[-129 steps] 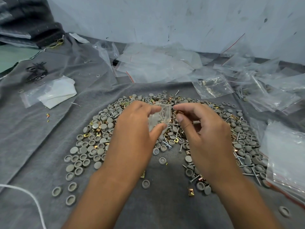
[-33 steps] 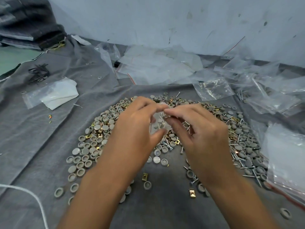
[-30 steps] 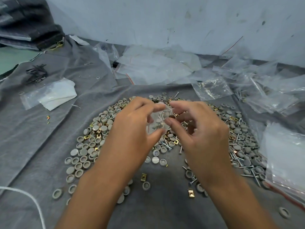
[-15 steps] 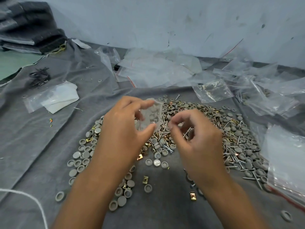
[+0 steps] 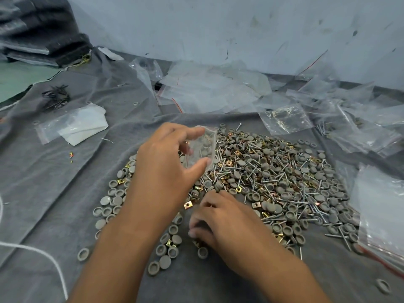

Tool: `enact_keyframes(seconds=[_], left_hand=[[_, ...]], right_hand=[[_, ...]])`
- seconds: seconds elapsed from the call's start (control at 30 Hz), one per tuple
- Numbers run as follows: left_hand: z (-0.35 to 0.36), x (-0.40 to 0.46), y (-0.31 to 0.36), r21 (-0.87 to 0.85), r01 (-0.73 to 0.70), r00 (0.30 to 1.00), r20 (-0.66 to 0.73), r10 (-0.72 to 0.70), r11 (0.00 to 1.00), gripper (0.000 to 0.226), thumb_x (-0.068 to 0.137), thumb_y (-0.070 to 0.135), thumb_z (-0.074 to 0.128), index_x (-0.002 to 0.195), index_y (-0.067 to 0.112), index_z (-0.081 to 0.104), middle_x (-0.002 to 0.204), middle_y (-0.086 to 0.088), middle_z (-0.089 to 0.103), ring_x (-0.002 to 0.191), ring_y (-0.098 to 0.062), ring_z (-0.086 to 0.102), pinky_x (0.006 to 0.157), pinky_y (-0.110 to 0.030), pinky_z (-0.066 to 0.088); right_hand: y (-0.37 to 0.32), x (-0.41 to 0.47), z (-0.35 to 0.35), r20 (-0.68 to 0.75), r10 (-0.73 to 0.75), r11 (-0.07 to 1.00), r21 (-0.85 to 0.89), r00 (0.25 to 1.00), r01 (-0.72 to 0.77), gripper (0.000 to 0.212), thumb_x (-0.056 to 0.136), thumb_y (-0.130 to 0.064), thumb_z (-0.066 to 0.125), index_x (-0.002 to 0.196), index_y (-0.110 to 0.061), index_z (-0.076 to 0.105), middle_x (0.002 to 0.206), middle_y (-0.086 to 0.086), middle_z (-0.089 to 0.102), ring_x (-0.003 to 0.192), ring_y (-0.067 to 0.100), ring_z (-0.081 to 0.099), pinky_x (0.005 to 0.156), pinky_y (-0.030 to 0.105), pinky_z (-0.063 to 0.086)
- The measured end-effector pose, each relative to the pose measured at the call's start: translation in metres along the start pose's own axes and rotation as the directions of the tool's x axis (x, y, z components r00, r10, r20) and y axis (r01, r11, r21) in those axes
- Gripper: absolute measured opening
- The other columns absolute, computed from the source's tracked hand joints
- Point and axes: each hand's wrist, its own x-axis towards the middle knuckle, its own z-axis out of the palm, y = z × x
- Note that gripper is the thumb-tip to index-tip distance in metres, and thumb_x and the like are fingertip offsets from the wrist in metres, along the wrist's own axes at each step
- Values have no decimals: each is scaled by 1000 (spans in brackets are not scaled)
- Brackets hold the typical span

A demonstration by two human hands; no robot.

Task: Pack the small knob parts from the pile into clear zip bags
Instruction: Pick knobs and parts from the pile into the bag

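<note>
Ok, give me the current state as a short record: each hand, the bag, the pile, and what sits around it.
left hand: raised over the pile, pinching a small clear zip bag between thumb and fingers
bag contents: a few grey caps and a screw
right hand: down at the pile's near edge, fingers curled on the parts; what it holds is hidden
pile: grey round caps, screws and brass clips mixed on the grey cloth
surroundings: loose clear bags behind the pile, more at the right

Your two bare forearms reach in from the lower edge, sleeveless as far as the view shows. Your left hand and right hand wear no gloves, rings or wristbands; the fingernails are short and unpainted.
</note>
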Motion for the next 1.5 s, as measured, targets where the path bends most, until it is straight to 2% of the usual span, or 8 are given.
enact_keyframes(seconds=[0.13,0.3,0.47,0.8,0.97,1.13,1.4,1.5], left_hand=[[1,0,1,-2,-2,1000,1,2,1000,49,76,27,86,122,29,69,97,21,56,79,9,52,73,-1,36],[2,-1,1,-9,2,1000,6,-2,1000,49,76,26,86,122,29,69,97,19,57,79,9,53,73,-1,36],[3,-1,1,-17,4,1000,8,-4,1000,49,76,25,86,122,30,69,98,19,58,80,10,53,74,-1,36],[4,-2,1,-3,-9,999,33,9,1000,50,76,27,85,124,29,68,102,17,59,82,11,53,74,-1,36],[6,-2,2,-5,-13,999,35,14,1000,49,77,27,85,123,31,68,103,18,59,83,7,55,74,-2,37],[4,-1,1,-2,-12,1000,25,12,1000,48,77,27,85,122,31,68,101,21,57,84,10,55,74,-1,37],[3,-2,1,-1,-11,1000,18,11,1000,48,77,27,85,121,31,69,96,24,55,81,15,51,73,1,35],[3,-2,1,1,-8,1000,17,8,1000,48,78,28,85,123,32,68,97,25,55,82,15,51,74,1,35]], right_hand=[[3,-4,-4,16,17,998,53,1000,-17,28,90,-64,58,100,-38,60,100,-20,45,104,3,42,85,31,44],[0,-3,-3,57,53,995,77,997,-58,14,94,-48,64,93,-36,59,96,-16,50,94,-1,46,76,29,41],[6,-4,-7,89,95,991,88,991,-103,26,87,-55,70,96,-35,56,96,-19,56,93,3,52,81,32,47],[25,-2,-15,19,124,974,188,992,-125,12,97,-28,64,91,-38,60,91,-19,55,89,-2,52,82,23,43],[34,-5,-22,-20,115,978,178,993,-110,14,100,-31,58,92,-41,52,101,-21,50,101,-1,47,90,30,45],[37,-6,-16,15,143,983,117,990,-144,18,91,-40,72,101,-42,57,101,-22,52,98,-3,51,88,33,51],[47,-5,-22,7,215,959,186,977,-212,16,91,-31,75,95,-43,64,94,-31,62,83,-12,59,65,15,45],[60,-10,-31,43,263,960,88,964,-266,27,87,-33,78,102,-47,61,95,-28,60,87,-9,57,75,17,49]])
